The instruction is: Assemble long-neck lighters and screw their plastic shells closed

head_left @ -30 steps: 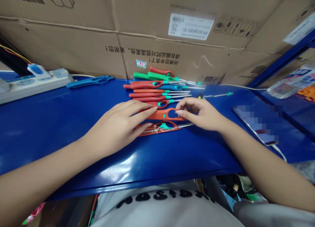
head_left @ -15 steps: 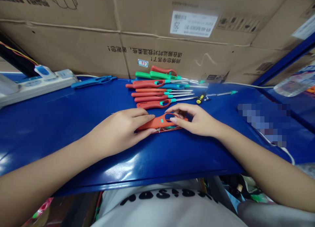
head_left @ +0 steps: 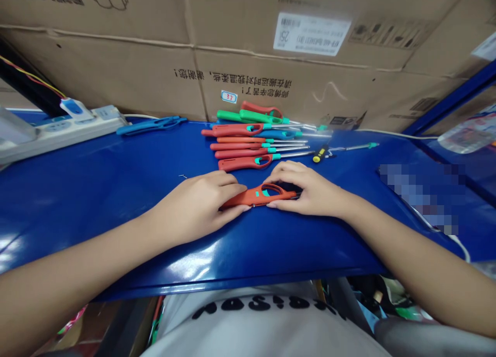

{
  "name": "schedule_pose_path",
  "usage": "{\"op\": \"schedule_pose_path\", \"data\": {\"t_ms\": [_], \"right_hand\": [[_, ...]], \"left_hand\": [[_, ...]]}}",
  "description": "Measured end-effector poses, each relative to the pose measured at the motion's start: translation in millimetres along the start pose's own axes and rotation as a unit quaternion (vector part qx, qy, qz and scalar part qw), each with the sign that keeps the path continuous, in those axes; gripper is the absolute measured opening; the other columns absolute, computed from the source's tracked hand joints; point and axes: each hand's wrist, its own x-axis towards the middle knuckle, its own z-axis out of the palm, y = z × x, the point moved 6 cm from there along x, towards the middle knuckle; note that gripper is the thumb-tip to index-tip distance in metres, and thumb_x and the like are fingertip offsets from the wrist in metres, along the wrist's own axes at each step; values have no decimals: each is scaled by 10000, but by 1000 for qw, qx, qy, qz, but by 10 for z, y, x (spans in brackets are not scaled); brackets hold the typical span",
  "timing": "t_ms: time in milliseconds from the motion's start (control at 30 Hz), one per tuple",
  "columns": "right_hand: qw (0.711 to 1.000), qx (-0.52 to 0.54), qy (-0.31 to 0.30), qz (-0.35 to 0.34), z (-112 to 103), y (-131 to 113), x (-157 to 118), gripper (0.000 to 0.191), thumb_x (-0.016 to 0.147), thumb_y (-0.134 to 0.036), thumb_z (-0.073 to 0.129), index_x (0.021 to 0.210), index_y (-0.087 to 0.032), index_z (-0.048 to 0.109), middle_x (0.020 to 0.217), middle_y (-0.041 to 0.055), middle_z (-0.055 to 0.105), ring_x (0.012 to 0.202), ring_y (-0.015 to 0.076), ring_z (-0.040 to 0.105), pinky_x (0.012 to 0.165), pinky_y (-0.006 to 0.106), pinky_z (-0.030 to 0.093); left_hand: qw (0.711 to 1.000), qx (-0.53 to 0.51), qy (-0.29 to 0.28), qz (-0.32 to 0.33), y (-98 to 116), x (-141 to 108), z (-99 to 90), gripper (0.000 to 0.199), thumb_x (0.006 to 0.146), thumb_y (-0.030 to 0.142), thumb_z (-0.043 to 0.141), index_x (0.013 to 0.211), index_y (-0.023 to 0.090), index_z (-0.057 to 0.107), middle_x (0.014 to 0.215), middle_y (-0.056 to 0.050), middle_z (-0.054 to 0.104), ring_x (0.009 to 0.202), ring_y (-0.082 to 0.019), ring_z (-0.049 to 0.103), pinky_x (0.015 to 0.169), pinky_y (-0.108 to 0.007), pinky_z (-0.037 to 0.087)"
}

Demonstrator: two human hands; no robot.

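A red long-nozzle lighter body with a teal insert (head_left: 259, 197) lies flat on the blue table, between my two hands. My left hand (head_left: 197, 203) presses its handle end from the left, fingers over the top and thumb along the lower edge. My right hand (head_left: 306, 189) grips the nozzle end, and the fingers cover the metal tip. Beyond my hands lies a row of several red, green and blue lighters with metal nozzles (head_left: 248, 146). Neither hand touches that row.
A blue-handled tool (head_left: 151, 125) and a white power strip (head_left: 65, 125) sit at the left rear. A yellow-and-black screwdriver (head_left: 320, 154) lies right of the row. A blurred phone (head_left: 420, 198) lies at right. Cardboard boxes (head_left: 271, 52) wall off the table's far edge.
The loose red half has come down onto the lower red casing, and the two now lie together as one body. Both hands have closed around it, and the view has tilted slightly.
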Motion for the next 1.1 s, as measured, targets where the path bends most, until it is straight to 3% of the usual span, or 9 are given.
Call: {"op": "schedule_pose_path", "data": {"t_ms": [767, 1100], "right_hand": [[999, -42, -19, 9, 16, 40, -35, 395, 866, -465, 731, 1140, -185, 691, 1068, 87, 667, 1024, 240, 614, 925, 394, 420], [973, -220, -49, -51, 45, -73, -39, 380, 927, -329, 619, 1232, -111, 684, 1119, 132, 686, 964, 263, 635, 830, 392, 435]], "left_hand": [[1000, 3, 23, 2, 0, 3, 69, 249, 969, 382, 607, 1092, 189, 706, 1008, -46, 670, 892, -210, 650, 733, -310, 514], [995, 74, 43, 42, 75, -17, 105, 358, 952, 241, 551, 1245, 69, 663, 1036, -133, 678, 933, -288, 654, 790, -407, 560]]}}
